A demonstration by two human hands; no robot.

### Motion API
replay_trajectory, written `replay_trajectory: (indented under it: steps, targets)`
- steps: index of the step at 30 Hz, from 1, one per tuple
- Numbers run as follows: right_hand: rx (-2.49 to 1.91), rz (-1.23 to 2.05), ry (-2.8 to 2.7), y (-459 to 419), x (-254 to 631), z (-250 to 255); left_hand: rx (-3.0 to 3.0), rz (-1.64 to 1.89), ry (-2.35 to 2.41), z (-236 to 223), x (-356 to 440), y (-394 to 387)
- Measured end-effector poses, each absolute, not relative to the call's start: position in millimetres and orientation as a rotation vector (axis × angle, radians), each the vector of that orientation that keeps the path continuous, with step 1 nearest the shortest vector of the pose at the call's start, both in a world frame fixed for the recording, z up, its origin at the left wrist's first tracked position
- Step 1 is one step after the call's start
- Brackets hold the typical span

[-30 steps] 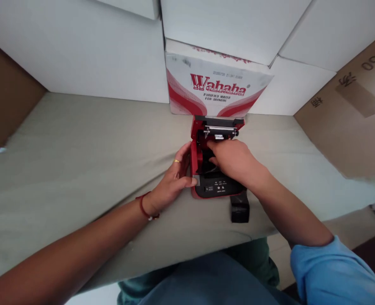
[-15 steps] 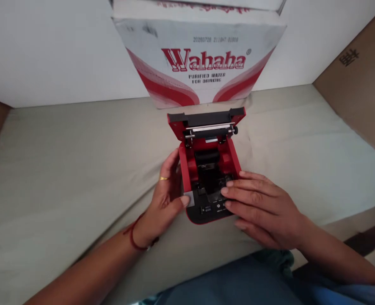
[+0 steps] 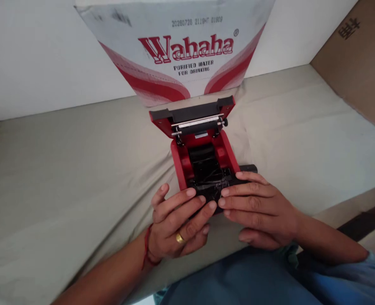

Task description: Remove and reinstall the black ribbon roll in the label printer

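A small red and black printer (image 3: 178,165) stands on the cloth with its lid (image 3: 192,111) tipped up and back. Inside, shiny, wrinkled black ribbon film (image 3: 206,167) runs down toward the front edge. My left hand (image 3: 179,222), fingers stretched out, rests its fingertips on the film and front panel. From the right, my right hand (image 3: 259,209) lies flat with extended fingers over the front right corner, its fingertips on the film. A dark cylindrical piece (image 3: 249,168) sticks out behind the right fingers, partly hidden. The front panel is mostly covered by both hands.
Behind the printer stands a white and red water carton (image 3: 187,51), close to its raised lid. A brown cardboard box (image 3: 352,63) is at the right. Pale green cloth (image 3: 79,161) with folds covers the surface, and a white wall (image 3: 41,55) rises behind.
My left hand has left the printer's left side and come over its front edge, fingers spread. The film now lies farther over the front. The dark cylindrical piece shows at the right.
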State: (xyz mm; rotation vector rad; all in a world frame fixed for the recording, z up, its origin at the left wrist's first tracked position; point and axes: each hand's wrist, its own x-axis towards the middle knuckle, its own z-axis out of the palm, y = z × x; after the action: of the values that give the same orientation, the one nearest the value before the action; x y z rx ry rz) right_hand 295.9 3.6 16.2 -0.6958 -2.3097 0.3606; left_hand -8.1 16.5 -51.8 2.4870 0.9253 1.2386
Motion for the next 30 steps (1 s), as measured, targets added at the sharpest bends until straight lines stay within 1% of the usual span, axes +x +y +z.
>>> replay_trajectory:
  steps: [1, 3, 10, 12, 14, 16, 18, 22, 26, 30]
  targets:
    - [-0.701, 0.382, -2.297, 4.1, 295.8, 16.3, 2.576, 1.336, 0.859, -48.9, -5.1, 19.0]
    - [-0.715, 0.398, -2.265, 4.9, 295.0, 16.5, 2.667, 1.411, 0.786, -43.4, 0.6, 23.9]
    - [-0.740, 0.420, -2.168, 10.3, 297.8, 26.6, 2.727, 1.389, 0.796, -32.1, 11.0, 24.2]
    - [-0.910, 0.450, -2.020, 21.1, 301.7, 35.1, 2.770, 1.365, 0.814, -26.4, 14.9, 21.7]
    - [-1.154, 0.503, -1.751, 41.9, 304.8, 44.3, 2.799, 1.323, 0.854, -19.0, 19.3, 19.1]
    - [-1.268, 0.583, -1.514, 71.4, 305.1, 52.1, 2.811, 1.279, 0.896, -10.7, 23.1, 16.9]
    - [-1.248, 0.652, -1.450, 103.6, 301.2, 56.9, 2.832, 1.257, 0.920, -2.1, 26.2, 14.9]
    - [-1.160, 0.750, -1.572, 145.8, 284.2, 57.0, 2.876, 1.187, 0.957, 12.2, 33.9, 9.2]
    - [-0.971, 0.791, -1.687, 146.0, 272.9, 53.7, 2.816, 1.188, 1.106, 13.8, 43.7, 0.7]
    - [-0.925, 0.716, -1.730, 127.9, 275.5, 51.8, 2.785, 1.228, 1.168, 3.7, 47.8, -7.5]
